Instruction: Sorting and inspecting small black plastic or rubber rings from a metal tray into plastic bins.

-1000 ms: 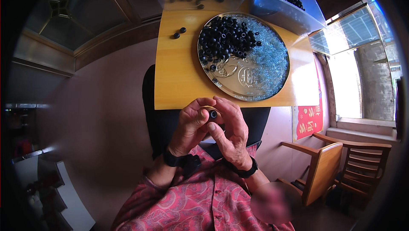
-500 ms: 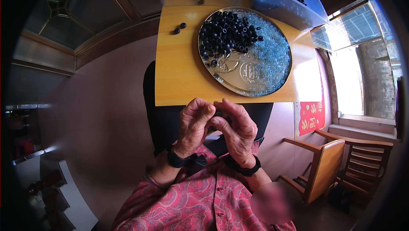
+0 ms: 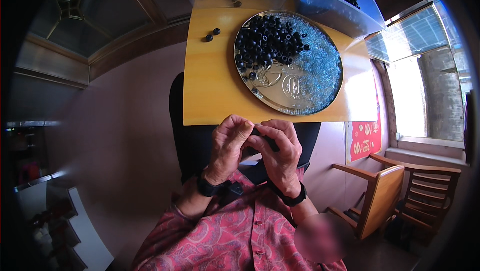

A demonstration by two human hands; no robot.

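My left hand (image 3: pixel 227 143) and my right hand (image 3: pixel 281 152) meet just below the table's front edge, with thumbs and forefingers pinched. Something small and dark may sit between the fingertips, but the fingers and the dark trousers behind make it hard to tell. Just beyond lies a round, gold-coloured metal tray (image 3: pixel 274 95). Black beads (image 3: pixel 265 41) with holes are heaped on its left and far side. Tiny clear-blue beads (image 3: pixel 320 68) cover its right side. Two loose black beads (image 3: pixel 213 34) rest on the table left of the tray.
The yellow wooden table (image 3: pixel 207 88) carries a translucent bin (image 3: pixel 200 2) at the far left, with scattered black beads. Another bin (image 3: pixel 327 12) full of black beads stands at the far right. Wooden chairs (image 3: pixel 382 201) stand to the right, below a window (image 3: pixel 407 96).
The right fingers have drawn in and closed more tightly toward the left fingertips. The tray and beads lie as before; the whole view has shifted slightly.
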